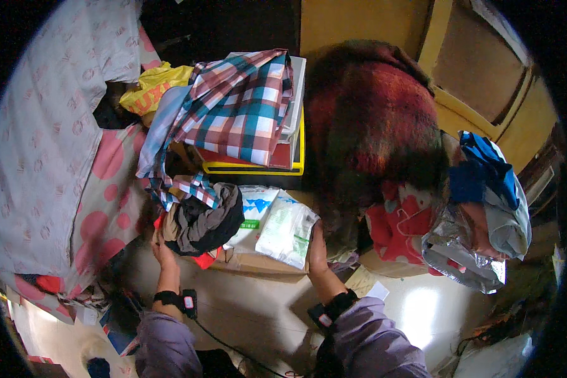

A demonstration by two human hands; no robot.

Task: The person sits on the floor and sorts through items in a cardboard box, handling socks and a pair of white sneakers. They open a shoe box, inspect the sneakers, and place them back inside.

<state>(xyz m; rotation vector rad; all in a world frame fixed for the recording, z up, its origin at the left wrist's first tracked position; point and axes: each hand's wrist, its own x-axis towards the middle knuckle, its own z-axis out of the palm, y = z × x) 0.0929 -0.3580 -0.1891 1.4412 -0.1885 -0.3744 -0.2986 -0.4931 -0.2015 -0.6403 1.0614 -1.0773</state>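
Note:
In front of me is a cardboard box (253, 265), with white plastic packets (283, 231) and a crumpled grey-and-black cloth (208, 217) lying on top. My left hand (163, 250) is at the box's left side, beside the cloth, and its fingertips are partly hidden. On the opposite side, my right hand (317, 248) grips the box's right edge next to the packets. Some red fabric (207, 259) hangs over the near edge. Behind the box, a plaid cloth (245, 108) is draped over a stack of flat boxes with a yellow-edged black box (255, 177) at the bottom.
A sheet-covered surface (42, 156) borders the left. To the right stands a dark red blanket bundle (373, 118), with red patterned fabric (399, 227), a silver plastic bag (458, 255) and blue cloth (489, 165) nearby. A yellow bag (156, 87) lies behind. Below is pale floor (245, 312) with a cable.

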